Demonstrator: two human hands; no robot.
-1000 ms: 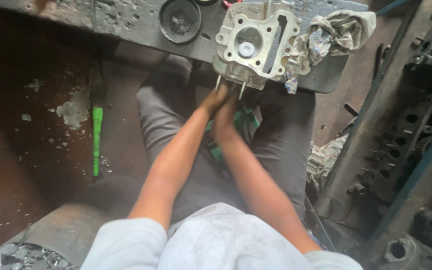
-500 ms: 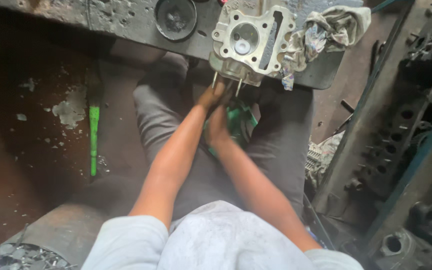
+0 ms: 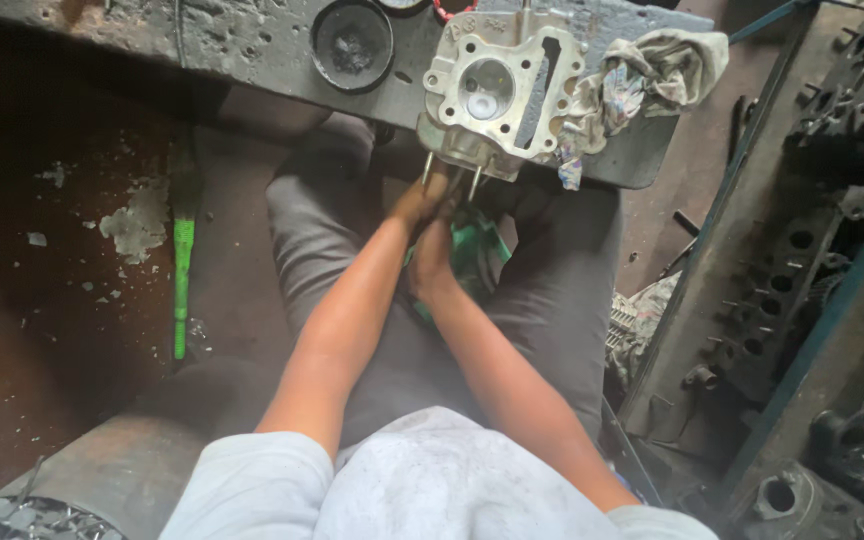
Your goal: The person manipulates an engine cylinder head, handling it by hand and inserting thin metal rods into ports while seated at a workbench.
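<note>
Pressing together under the engine head [image 3: 497, 95], left hand [image 3: 420, 200] and right hand [image 3: 434, 262] overlap; whether either is clamped on anything cannot be told.

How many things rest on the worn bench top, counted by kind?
Metal cylinder head: 1
Crumpled rag: 1
Round black dish: 1
Total: 3
Both hands sit just below the cylinder head, at its studs.
</note>
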